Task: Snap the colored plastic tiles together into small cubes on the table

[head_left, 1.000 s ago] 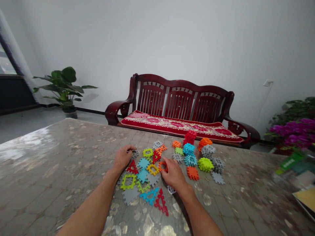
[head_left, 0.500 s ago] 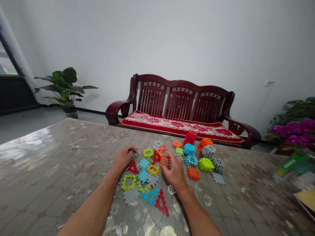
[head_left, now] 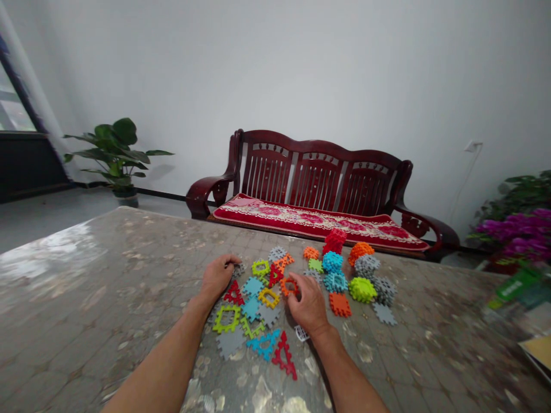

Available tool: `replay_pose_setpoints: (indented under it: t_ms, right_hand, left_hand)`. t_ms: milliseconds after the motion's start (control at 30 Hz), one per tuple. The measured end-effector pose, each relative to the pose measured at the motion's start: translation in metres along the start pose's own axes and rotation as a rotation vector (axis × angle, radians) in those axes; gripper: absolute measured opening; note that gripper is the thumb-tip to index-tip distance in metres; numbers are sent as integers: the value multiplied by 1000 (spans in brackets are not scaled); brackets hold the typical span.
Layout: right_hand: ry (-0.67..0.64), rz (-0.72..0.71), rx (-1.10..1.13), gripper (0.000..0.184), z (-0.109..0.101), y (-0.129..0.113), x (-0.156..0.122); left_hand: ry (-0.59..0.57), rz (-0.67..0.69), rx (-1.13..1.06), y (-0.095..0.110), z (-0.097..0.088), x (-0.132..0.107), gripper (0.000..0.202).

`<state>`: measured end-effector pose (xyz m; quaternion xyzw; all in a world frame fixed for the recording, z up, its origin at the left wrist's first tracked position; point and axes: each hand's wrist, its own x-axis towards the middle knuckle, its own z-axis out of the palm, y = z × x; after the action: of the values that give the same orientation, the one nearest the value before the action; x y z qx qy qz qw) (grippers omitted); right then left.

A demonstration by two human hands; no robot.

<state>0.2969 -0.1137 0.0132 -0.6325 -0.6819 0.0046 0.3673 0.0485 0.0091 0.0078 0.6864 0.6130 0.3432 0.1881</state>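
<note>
My right hand [head_left: 309, 303] pinches an orange interlocking tile with an open middle [head_left: 287, 287] between thumb and fingers, low over the pile. My left hand [head_left: 217, 277] rests at the pile's left side, its curled fingertips on a grey interlocking tile [head_left: 239, 269] that they partly hide. Between the hands lie loose toothed tiles: a yellow frame [head_left: 268, 297], a lime frame [head_left: 260, 268], blue squares [head_left: 251, 309] and red triangles [head_left: 233, 293]. Nearer me are a larger lime frame [head_left: 227, 319], a blue triangle [head_left: 264, 344] and a red triangle [head_left: 284, 357].
Right of my right hand stand stacked tiles: red [head_left: 334, 241], blue [head_left: 335, 281], lime [head_left: 362, 289] and grey [head_left: 384, 291]. A small white lattice piece [head_left: 301, 333] lies by my right wrist. A wooden bench [head_left: 312, 178] stands beyond the patterned table [head_left: 142, 275].
The orange tile in my right hand has tipped from more upright to flatter, and that hand has lowered slightly. My left hand stays in place. The view has shifted slightly.
</note>
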Motion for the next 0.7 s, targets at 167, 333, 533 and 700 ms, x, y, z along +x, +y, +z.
replay_pose_setpoints:
  t_ms: [167,333,533,700]
  right_hand:
    - [17,21,7,45,2,2,-1]
    - [34,34,21,41,4,3,0]
    - [38,38,14,40,3,3,1]
    - [38,41,3,38,3,2,1]
  left_hand:
    - [-3,-6,6,2,-1,-1,32]
    - [-4,0,0,-1,1,0,32]
    - [16,2,-4,-6,4,1,31]
    - [4,-5,2,-4,3,1,32]
